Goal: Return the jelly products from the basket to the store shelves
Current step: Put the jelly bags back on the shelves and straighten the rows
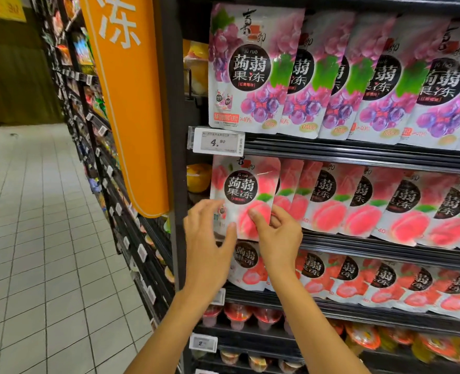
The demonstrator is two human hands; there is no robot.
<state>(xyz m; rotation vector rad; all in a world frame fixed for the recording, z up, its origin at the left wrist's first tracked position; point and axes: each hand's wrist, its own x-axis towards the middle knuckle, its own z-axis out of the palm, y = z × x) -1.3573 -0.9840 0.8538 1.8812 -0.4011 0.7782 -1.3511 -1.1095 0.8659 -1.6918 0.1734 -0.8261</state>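
A pink peach jelly pouch (243, 190) stands at the left end of the middle shelf row, in front of more peach pouches (385, 206). My right hand (277, 233) pinches its lower right corner, thumb on the front. My left hand (210, 238) rests with spread fingers against its lower left edge. The basket is out of view.
Purple grape jelly pouches (331, 76) fill the shelf above, with a 4.90 price tag (218, 143) on its rail. Red pouches (372, 279) and jelly cups (250, 317) sit below. An orange sign panel (131, 103) hangs left of the rack. A tiled aisle (34, 238) runs leftward.
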